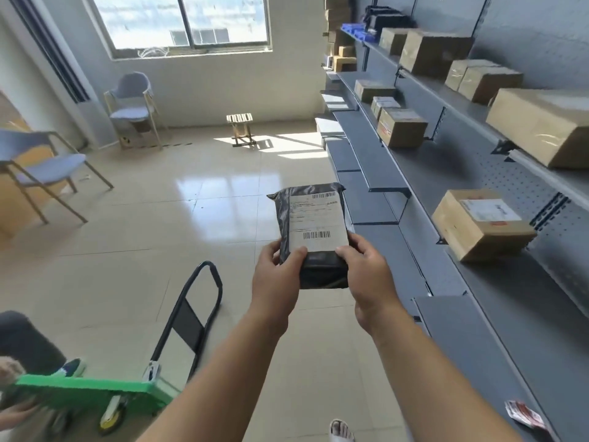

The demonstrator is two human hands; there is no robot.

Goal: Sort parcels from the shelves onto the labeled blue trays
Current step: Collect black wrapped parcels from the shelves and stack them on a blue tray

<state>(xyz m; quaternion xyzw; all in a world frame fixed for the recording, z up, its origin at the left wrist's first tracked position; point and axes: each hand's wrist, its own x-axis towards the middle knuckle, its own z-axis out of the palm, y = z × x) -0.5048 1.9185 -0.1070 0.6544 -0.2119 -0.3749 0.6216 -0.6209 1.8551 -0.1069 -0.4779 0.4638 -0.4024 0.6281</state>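
A small parcel storeroom. Grey metal shelves along the right of the frame carry taped cardboard boxes with shipping labels. A green hand trolley stands at lower left on a tiled floor, with a window at the top.

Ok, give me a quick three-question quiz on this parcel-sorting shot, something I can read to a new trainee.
1. True or false: the left hand and the right hand both grip the near end of the black mailer parcel, label side up.
2. What stands on the floor at the lower left?
A. a green platform trolley
B. a blue tray
C. a wooden ladder
3. Fill in: the cardboard boxes sit on grey wall-mounted ___ on the person's right.

Key: 1 true; 2 A; 3 shelves.
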